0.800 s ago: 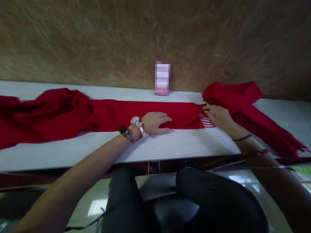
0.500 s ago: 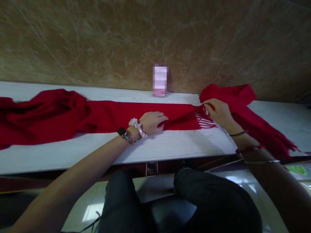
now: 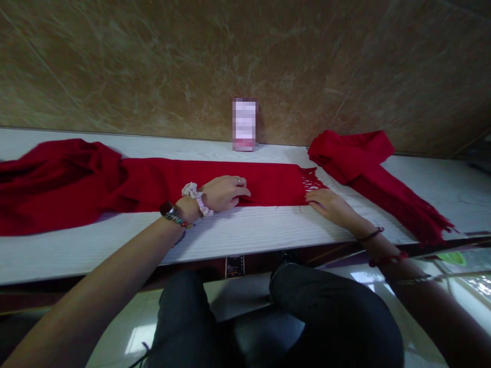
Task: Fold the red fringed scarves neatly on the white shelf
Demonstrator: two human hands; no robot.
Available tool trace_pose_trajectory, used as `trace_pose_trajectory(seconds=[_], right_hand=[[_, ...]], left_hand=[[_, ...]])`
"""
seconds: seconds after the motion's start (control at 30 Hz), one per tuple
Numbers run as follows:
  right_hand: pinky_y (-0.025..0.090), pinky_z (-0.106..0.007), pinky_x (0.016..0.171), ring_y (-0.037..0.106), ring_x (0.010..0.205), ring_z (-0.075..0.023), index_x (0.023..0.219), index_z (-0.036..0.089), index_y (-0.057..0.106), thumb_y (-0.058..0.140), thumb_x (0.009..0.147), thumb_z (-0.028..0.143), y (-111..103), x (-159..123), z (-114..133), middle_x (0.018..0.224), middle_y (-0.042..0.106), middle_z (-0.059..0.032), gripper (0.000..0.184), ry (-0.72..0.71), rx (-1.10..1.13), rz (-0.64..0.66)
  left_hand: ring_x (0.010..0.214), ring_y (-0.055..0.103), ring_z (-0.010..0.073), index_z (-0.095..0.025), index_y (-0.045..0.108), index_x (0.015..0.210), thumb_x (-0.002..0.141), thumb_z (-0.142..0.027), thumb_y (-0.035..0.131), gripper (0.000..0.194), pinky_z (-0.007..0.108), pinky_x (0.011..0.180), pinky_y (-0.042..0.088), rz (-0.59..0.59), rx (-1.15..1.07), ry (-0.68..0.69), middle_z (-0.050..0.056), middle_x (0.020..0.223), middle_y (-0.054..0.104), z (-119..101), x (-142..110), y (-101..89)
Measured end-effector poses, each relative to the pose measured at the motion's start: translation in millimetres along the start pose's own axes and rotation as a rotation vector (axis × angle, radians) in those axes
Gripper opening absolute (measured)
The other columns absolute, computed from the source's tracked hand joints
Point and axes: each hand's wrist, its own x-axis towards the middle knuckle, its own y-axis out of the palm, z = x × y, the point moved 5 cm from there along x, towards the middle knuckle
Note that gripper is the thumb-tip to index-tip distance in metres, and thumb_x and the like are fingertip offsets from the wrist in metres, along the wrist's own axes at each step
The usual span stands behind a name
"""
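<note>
A red scarf (image 3: 270, 181) lies lengthwise on the white wood-grain surface, its fringed end (image 3: 312, 180) to the right. Across its near half rests my left hand (image 3: 224, 193), palm down and fingers slightly bent, open on the cloth. At the near corner of the fringe is my right hand (image 3: 330, 205), thumb and fingers closed on the scarf's edge. To the left the cloth is bunched in loose folds. A second length of red fringed cloth (image 3: 356, 168) lies folded over itself just beyond my right hand, apart from the flat end.
A phone-like upright thing (image 3: 244, 124), its face blurred out, leans on the brown marbled wall (image 3: 153, 71) behind the white surface (image 3: 245, 230). Below the front edge are a dark phone-like object (image 3: 235, 266) and my knees. A green item (image 3: 452, 258) is at lower right.
My right hand has moved from the far corner of the fringe to the near one, and the lifted cloth there now lies flat. The left hand stays on the scarf. The view has shifted slightly.
</note>
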Motion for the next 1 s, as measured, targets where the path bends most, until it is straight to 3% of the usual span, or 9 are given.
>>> trace_pose_trajectory(seconds=[0.63,0.8,0.9,1.0], right_hand=[[0.05,-0.039,0.082,0.062,0.089,-0.0213,0.09,0.015,0.064,0.044,0.085,0.015,-6.7,-8.5,6.7,0.094,0.068,-0.01,0.022,-0.049,-0.064,-0.057],[0.05,-0.038,0.082,0.062,0.09,-0.021,0.089,0.015,0.064,0.044,0.083,0.014,-6.1,-8.7,7.8,0.094,0.068,-0.0102,0.021,-0.004,-0.01,-0.052],[0.05,-0.039,0.082,0.061,0.092,-0.0209,0.09,0.018,0.064,0.046,0.082,0.016,-4.8,-9.6,7.0,0.095,0.068,-0.0083,0.02,0.033,0.04,-0.065],[0.051,-0.04,0.081,0.061,0.091,-0.0211,0.09,0.02,0.065,0.047,0.082,0.016,-3.7,-9.8,7.8,0.094,0.068,-0.0075,0.02,0.039,0.067,-0.069]], left_hand=[[0.085,0.055,0.0158,-0.02,0.063,0.097,0.073,-0.014,0.044,0.032,0.028,0.078,0.043,-0.007,-0.041,0.007,0.004,0.094,0.059,-2.4,0.7,-0.3],[0.084,0.055,0.0164,-0.017,0.063,0.096,0.081,-0.024,0.042,0.027,0.03,0.078,0.042,-0.034,-0.088,0.06,0.006,0.092,0.06,-8.0,-3.1,-3.2],[0.083,0.055,0.016,-0.017,0.064,0.092,0.085,-0.032,0.039,0.03,0.03,0.079,0.041,-0.106,-0.105,0.103,0.007,0.093,0.06,-13.5,5.8,-9.7],[0.086,0.055,0.0157,-0.017,0.064,0.092,0.088,-0.03,0.036,0.032,0.03,0.08,0.04,-0.138,-0.078,0.123,0.006,0.096,0.061,-22.9,33.0,-10.2]])
